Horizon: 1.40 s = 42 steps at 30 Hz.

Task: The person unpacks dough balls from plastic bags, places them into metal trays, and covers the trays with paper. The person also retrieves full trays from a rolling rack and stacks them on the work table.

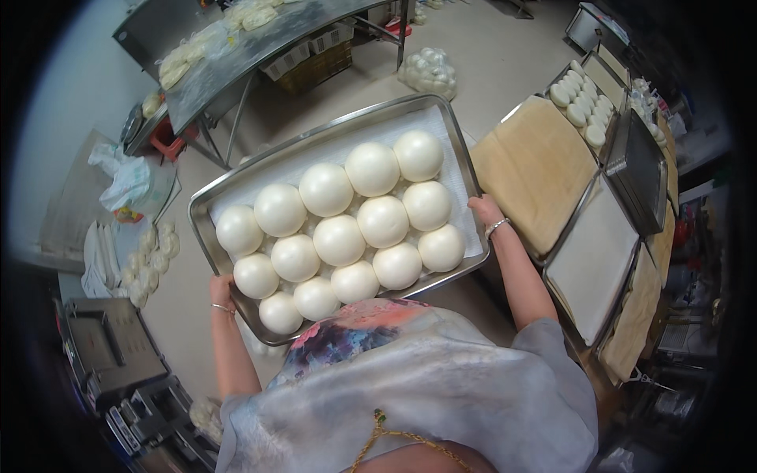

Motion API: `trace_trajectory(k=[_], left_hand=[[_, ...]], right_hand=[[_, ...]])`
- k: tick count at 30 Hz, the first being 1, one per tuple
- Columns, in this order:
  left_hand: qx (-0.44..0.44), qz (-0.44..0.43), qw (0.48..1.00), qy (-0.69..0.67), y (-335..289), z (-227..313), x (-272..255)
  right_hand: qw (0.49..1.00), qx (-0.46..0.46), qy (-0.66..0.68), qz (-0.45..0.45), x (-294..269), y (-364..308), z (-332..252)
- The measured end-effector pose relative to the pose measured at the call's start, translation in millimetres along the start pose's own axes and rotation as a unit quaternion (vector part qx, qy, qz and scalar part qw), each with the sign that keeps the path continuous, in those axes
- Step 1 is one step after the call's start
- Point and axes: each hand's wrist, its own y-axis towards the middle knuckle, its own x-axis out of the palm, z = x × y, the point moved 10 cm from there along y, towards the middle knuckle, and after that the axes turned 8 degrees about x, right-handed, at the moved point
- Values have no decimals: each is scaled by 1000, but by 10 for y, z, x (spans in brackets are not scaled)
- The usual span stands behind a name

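A metal baking tray point(272, 158) is held up in front of my body, its right end tilted toward the far side. White paper point(300, 167) lines it, and several smooth, round white buns point(326, 189) rest on the paper in three rows. My left hand point(223, 291) grips the tray's left short side near the close corner. On the opposite short side, my right hand point(486, 210) is closed around the rim. The fingers of both hands are partly hidden by the tray. The near edge of the tray is close to my patterned top point(426, 370).
At right, trays stand with a tan cloth point(536, 162), a white liner point(593, 256) and small white rounds point(579, 102). A steel table point(260, 47) with bags on it is at the back. A bag of white balls point(430, 72) sits on the floor. Left are machines point(110, 343).
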Motion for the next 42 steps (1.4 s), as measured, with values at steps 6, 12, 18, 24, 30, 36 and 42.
trace_trajectory(k=[6,12,18,24,30,36,42], left_hand=[[13,-93,995,20,2545,1125,1066],[8,-189,977,98,4587,2261,2561],[24,-278,953,115,5889,2891,4783],[42,-284,952,105,6827,3223,6556],[28,-313,946,83,7612,3492,8517],[42,-412,898,150,8442,3924,11257],[93,-532,822,180,8379,4360,14170]], right_hand=[[995,51,22,85,486,1163,-1054],[970,138,89,177,536,1836,-1577],[951,121,139,249,63,3310,-1963],[945,131,115,277,-794,4786,-2736],[934,144,102,311,-1624,6111,-3309],[884,154,169,408,-2571,7082,-3757],[823,227,231,467,-3432,7491,-3708]])
